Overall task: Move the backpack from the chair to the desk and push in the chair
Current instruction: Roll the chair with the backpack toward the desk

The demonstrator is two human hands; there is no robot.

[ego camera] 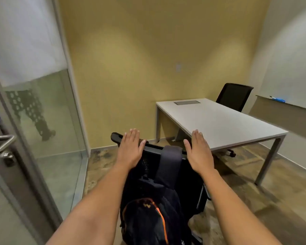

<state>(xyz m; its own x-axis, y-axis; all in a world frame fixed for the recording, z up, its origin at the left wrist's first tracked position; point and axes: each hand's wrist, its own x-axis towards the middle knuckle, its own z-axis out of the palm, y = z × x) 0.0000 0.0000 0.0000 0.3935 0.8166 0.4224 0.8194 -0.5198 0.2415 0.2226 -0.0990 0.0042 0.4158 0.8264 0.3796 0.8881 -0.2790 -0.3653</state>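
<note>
The backpack (148, 214), black with orange piping, is hung by a shoulder strap (170, 160) over the top edge of the nearer chair (193, 183), behind its backrest and on the side facing the camera. It is still on the chair and not on the surface (228, 124). The strap is draped across the top rail between the two hands.

The left hand (131, 149) is laid flat on the rail to the left of the strap, fingers extended, its grip released. The right hand (198, 151) is held flat to the right of the strap, fingers straight and equally slack; whether the rail is touched by it cannot be told. Nothing is grasped by either hand.

The chair is set just short of the near corner of the pale surface, outside it and not tucked under. A recessed grey panel (187, 102) is seen at the far end of the surface. A second black chair (234, 96) is placed at the far side. A glass partition (48, 121) and a door handle (2, 144) are seen at the left, and a ledge with a blue object (279, 99) at the right.
</note>
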